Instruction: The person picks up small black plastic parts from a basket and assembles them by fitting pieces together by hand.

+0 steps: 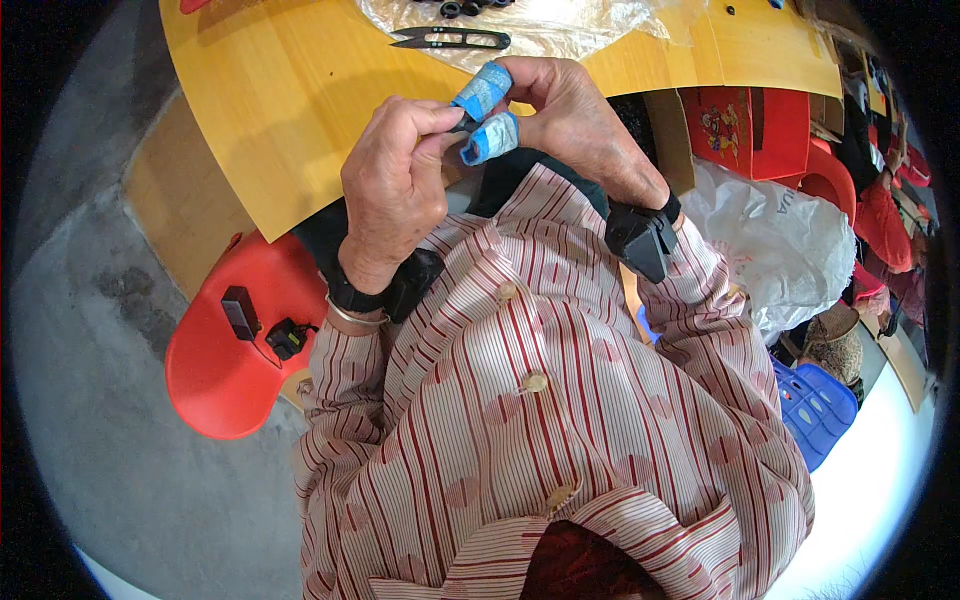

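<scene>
left hand (395, 185): fingers curled tight, thumb and forefinger pinching a small dark part (462, 128) held between both hands, just over the table's near edge.
right hand (575, 125): curled in, its two blue-taped fingers (484, 90) touching the same part from the other side.
table (270, 90): yellow wood; black thread snips (452, 40) lie near a clear plastic bag (540, 25).
left of the person: red stool (215, 370).
</scene>
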A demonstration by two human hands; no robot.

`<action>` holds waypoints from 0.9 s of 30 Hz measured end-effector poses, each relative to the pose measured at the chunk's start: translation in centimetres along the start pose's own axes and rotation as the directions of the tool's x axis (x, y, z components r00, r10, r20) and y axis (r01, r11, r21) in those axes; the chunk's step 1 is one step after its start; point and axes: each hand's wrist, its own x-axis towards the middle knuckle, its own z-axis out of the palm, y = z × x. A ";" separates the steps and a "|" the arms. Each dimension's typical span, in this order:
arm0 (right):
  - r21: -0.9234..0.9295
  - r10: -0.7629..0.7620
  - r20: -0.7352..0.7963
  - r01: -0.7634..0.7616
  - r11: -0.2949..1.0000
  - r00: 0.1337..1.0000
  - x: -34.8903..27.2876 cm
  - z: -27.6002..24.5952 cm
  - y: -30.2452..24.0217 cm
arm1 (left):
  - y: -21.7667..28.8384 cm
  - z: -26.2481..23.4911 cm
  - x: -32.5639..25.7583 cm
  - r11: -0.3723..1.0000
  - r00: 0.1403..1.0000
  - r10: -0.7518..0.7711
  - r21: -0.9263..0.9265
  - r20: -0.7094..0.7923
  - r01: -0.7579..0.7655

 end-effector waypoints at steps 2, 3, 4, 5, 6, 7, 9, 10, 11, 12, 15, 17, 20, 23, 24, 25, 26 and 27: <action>-0.047 -0.020 0.016 0.021 0.999 1.000 0.0 0.0 -0.3 | 0.3 -0.2 -0.2 1.000 1.000 0.002 0.010 0.014 -0.002; -0.045 -0.020 0.018 0.021 0.999 1.000 0.0 -0.1 0.0 | 0.4 -0.3 -0.4 1.000 1.000 0.004 0.021 0.028 -0.004; -0.009 0.013 0.026 -0.013 1.000 1.000 -0.1 -0.1 0.4 | 0.4 -0.3 -0.4 1.000 1.000 0.002 0.023 0.028 -0.003; 0.023 0.048 0.029 -0.049 0.999 0.998 -0.2 -0.2 0.5 | 0.6 -0.3 -0.3 0.998 0.998 0.036 0.050 0.044 -0.038; 0.022 0.049 0.026 -0.049 0.999 0.998 -0.3 -0.2 0.5 | 0.7 -0.2 -0.2 0.994 0.996 0.070 0.077 0.061 -0.074; 0.047 0.058 0.009 -0.058 0.997 0.998 -0.5 -0.1 0.4 | 0.6 -0.2 -0.2 0.994 0.996 0.071 0.074 0.062 -0.075; 0.075 0.065 -0.002 -0.065 0.995 0.998 -0.6 0.0 0.4 | 0.5 -0.2 -0.3 0.991 0.992 0.110 0.069 0.064 -0.114; 0.072 0.063 0.003 -0.063 0.995 0.998 -0.6 0.0 0.5 | 0.6 -0.2 -0.3 0.991 0.992 0.110 0.070 0.064 -0.114; 0.070 0.061 0.008 -0.061 0.996 0.998 -0.6 0.0 0.5 | 0.6 -0.2 -0.4 0.990 0.991 0.111 0.077 0.071 -0.117; 0.070 0.060 0.008 -0.061 0.996 0.998 -0.6 0.1 0.5 | 0.6 -0.3 -0.4 0.989 0.991 0.113 0.084 0.077 -0.119; 0.117 0.080 -0.001 -0.079 0.990 0.997 -0.8 0.2 0.5 | 0.8 0.1 -0.7 0.993 0.995 0.073 0.085 0.073 -0.080; 0.069 0.058 -0.046 -0.055 0.996 0.997 -1.0 0.2 0.7 | 0.5 0.4 -0.9 0.994 0.996 0.061 0.083 0.066 -0.066; 0.121 0.064 -0.055 -0.058 0.991 0.996 -1.0 0.7 0.7 | 0.1 0.5 -1.3 0.993 0.997 0.055 0.101 0.060 -0.060; 0.152 0.081 -0.043 -0.073 0.986 0.996 -1.0 0.6 0.7 | 0.0 0.6 -1.3 0.992 0.996 0.062 0.108 0.064 -0.069; 0.152 0.081 -0.044 -0.073 0.986 0.996 -1.0 0.6 0.6 | 0.0 0.7 -1.2 0.993 0.996 0.063 0.094 0.066 -0.069; 0.158 0.090 -0.034 -0.084 0.984 0.995 -0.9 0.6 0.5 | -0.1 0.7 -1.2 0.993 0.996 0.064 0.094 0.067 -0.070; 0.165 0.099 -0.021 -0.094 0.982 0.995 -0.9 0.6 0.5 | -0.1 0.7 -1.2 0.996 0.996 0.052 0.062 0.070 -0.056; 0.166 0.099 -0.020 -0.094 0.982 0.995 -1.0 0.6 0.5 | -0.1 0.7 -1.2 0.999 0.997 0.039 0.031 0.073 -0.042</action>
